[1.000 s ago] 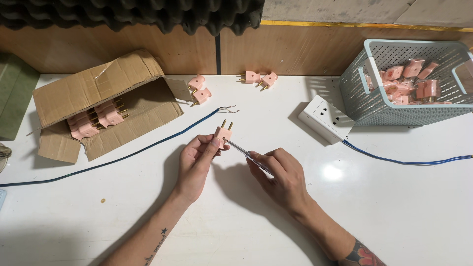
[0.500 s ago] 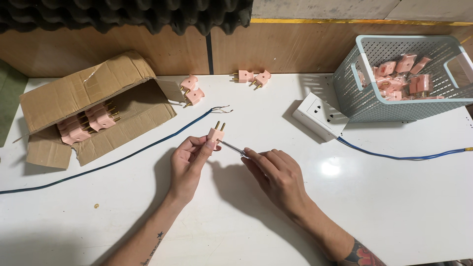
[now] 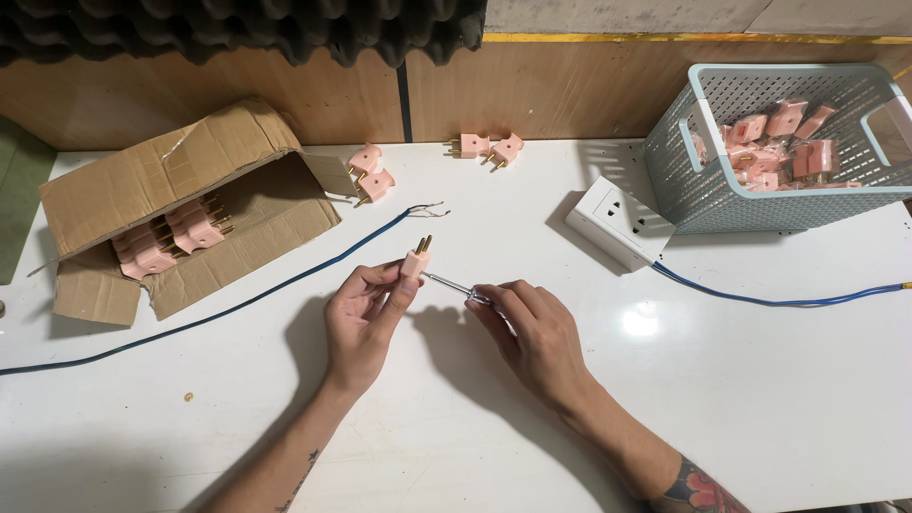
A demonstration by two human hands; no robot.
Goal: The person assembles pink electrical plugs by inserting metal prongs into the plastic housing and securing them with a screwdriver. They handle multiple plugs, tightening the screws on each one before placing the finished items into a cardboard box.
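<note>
Two brass prongs point up and away from us on the pink plug (image 3: 414,259), its long axis tilted slightly right, held above the white table (image 3: 475,418) near its middle. It is a small blocky plug body. Our left hand (image 3: 361,318) pinches it at the fingertips; our right hand (image 3: 532,332) grips a thin screwdriver (image 3: 454,285), its tip at the plug's side. Compared with a second ago, both hands sit slightly lower and the grip is unchanged.
</note>
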